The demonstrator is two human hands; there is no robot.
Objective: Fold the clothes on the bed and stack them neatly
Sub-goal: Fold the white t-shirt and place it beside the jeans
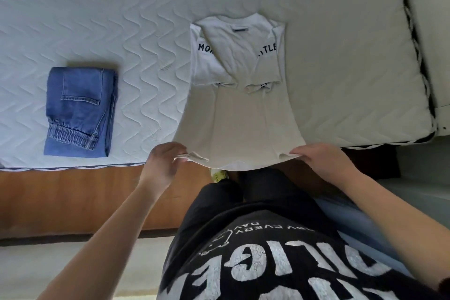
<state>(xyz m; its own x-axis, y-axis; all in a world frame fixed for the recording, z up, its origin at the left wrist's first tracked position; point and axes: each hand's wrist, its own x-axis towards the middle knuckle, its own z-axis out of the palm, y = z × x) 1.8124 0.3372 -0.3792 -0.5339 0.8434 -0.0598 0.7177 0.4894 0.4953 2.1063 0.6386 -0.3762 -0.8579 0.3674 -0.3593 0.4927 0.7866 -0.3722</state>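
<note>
Left hand [163,162] and right hand [319,159] each pinch a hem corner of the white printed cotton T-shirt [237,95] lying just ahead; lift both evenly, fold toward the collar.

A white cotton T-shirt [237,95] printed with dark navy lettering is seen on a white mattress [121,19] quilted in a wavy pattern and edged in black-and-white zigzag trim. Folded blue denim jeans [80,111] are shown faded, beside an orange-brown wooden bed frame [73,197].
</note>
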